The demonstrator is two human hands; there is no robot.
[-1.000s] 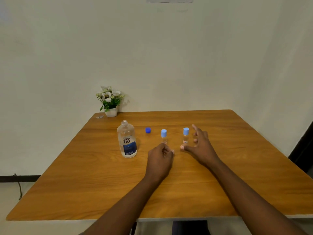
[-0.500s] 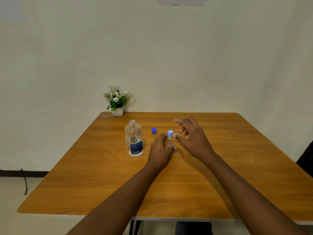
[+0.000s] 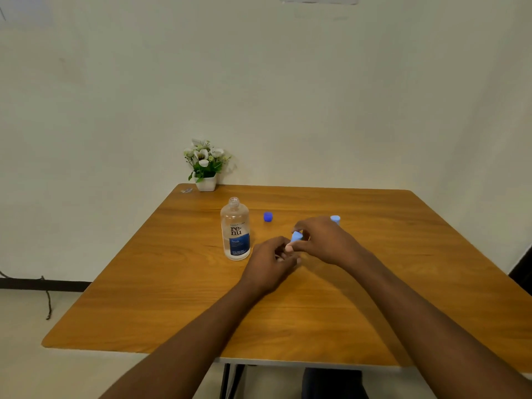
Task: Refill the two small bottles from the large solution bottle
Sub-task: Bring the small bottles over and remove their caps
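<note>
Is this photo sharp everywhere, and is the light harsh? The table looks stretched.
Head view: light is soft and even, the flower pot throwing only a faint shadow on the wall. Head view: the label on the large bottle reads sharp, but the light blue cap pinched by the right hand is slightly smeared. Head view: the wide lens splays the sides of the table.

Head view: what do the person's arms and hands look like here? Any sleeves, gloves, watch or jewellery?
Both arms are bare: the left forearm and right forearm show no sleeve up to the picture's bottom edge. The left hand and right hand are ungloved. There is no watch or bracelet at either wrist, and no ring that I can make out.
</note>
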